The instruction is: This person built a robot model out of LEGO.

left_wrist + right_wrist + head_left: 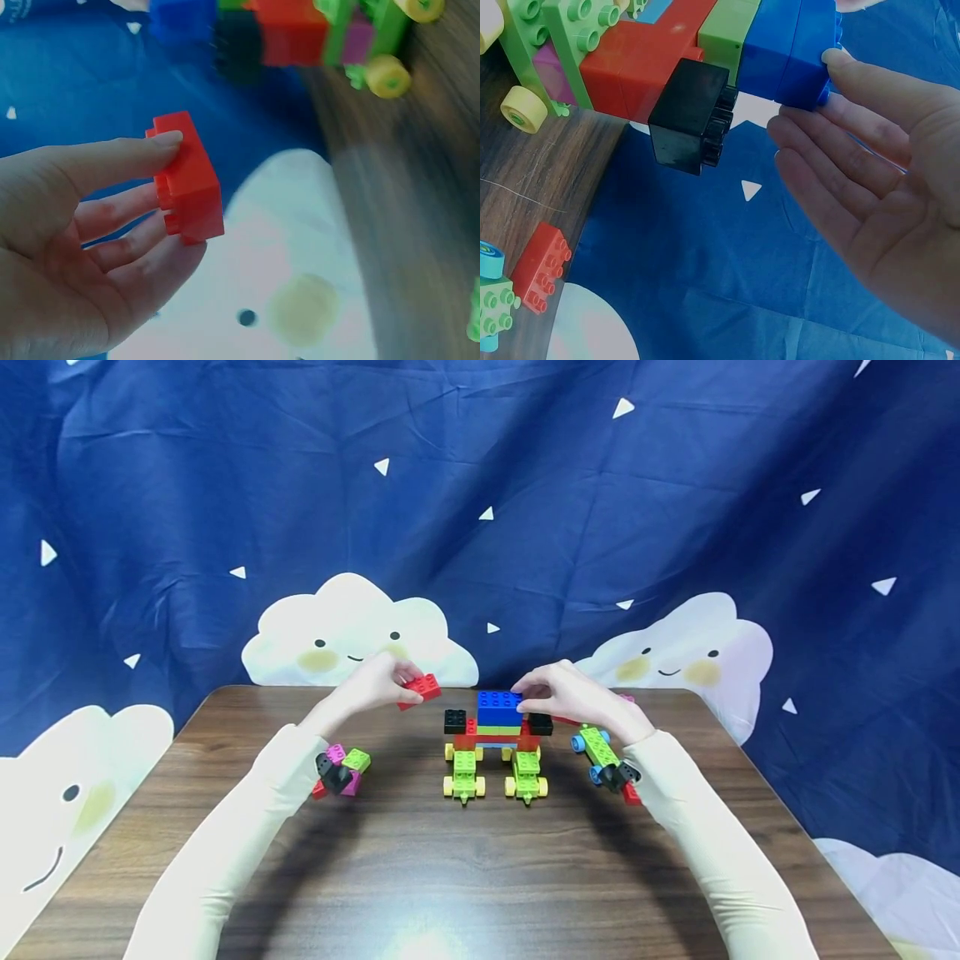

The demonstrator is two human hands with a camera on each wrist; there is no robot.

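Note:
My left hand [378,681] pinches a red brick [190,180] between thumb and fingers, held up to the left of a built block model. Its studs face the palm in the left wrist view. At the model's top, my right hand [558,689] has its thumb and fingertips at the upper blue brick [810,56], gripping its right end. Two blue bricks are stacked there, over a lime brick [724,37] and red bricks [626,67]. A black brick [455,721] sticks out on each side. Below, lime wheeled bases [464,768] with yellow wheels carry the model.
On the left of the wooden table [450,877] lie loose pink, lime and red bricks [356,761], partly behind the left wrist camera. A lime car base with blue wheels [597,747] stands at the right, with red bricks [541,266] near it. A blue curtain [480,543] hangs behind.

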